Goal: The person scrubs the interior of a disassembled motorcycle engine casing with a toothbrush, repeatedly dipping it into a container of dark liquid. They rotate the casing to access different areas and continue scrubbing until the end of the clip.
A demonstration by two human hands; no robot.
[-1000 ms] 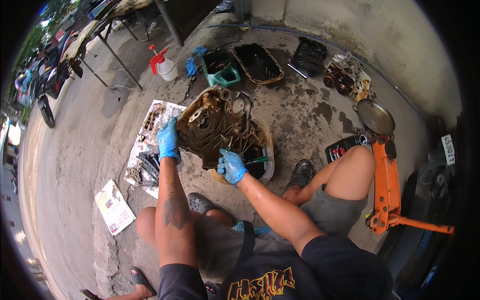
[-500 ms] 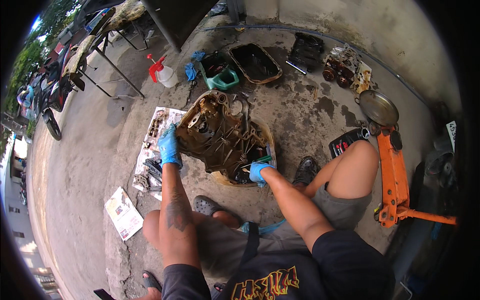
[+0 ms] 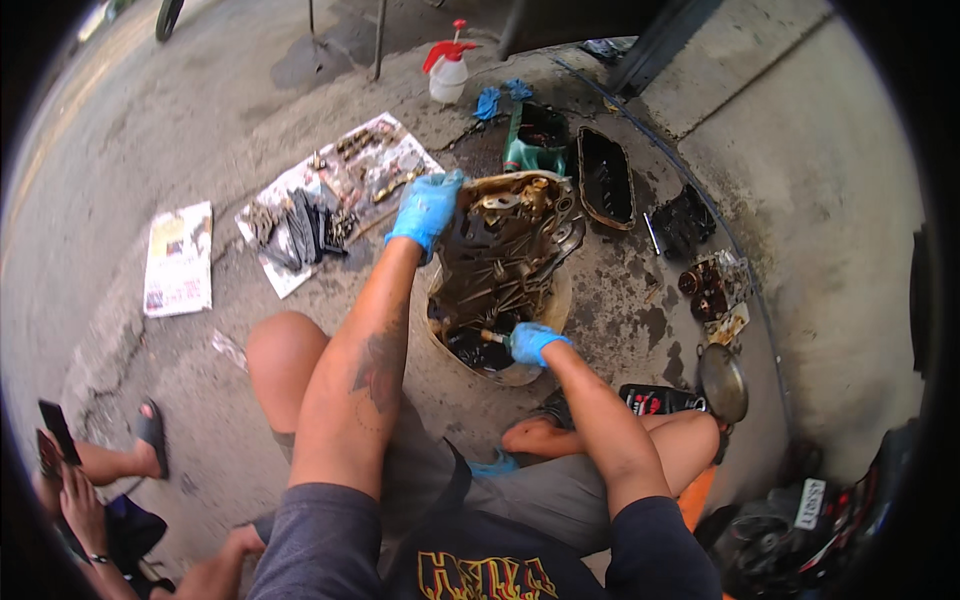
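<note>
A large oily metal engine casing [image 3: 478, 245] with ribs stands tilted in a round pale basin [image 3: 528, 374] of dark liquid. My left hand [image 3: 428, 210], in a blue glove, is closed on the casing's upper left edge and holds it up. In my right hand [image 3: 538, 344], also gloved in blue, is a small brush [image 3: 494, 336] with a green handle. Its head is over the dark liquid near the casing's lower part; whether it touches the metal I cannot tell.
Left of the basin, stained paper [image 3: 290, 185] bears several metal parts. Behind stand a spray bottle [image 3: 448, 80], a cut green jug [image 3: 530, 150] and a black oil pan [image 3: 606, 178]. A round metal pan [image 3: 722, 384] lies right. Another person's hand [image 3: 82, 512] is at lower left.
The view has turned, so the surroundings have shifted. Both hands keep their holds on the casing and the brush. Another person, with a phone, now shows more at lower left.
</note>
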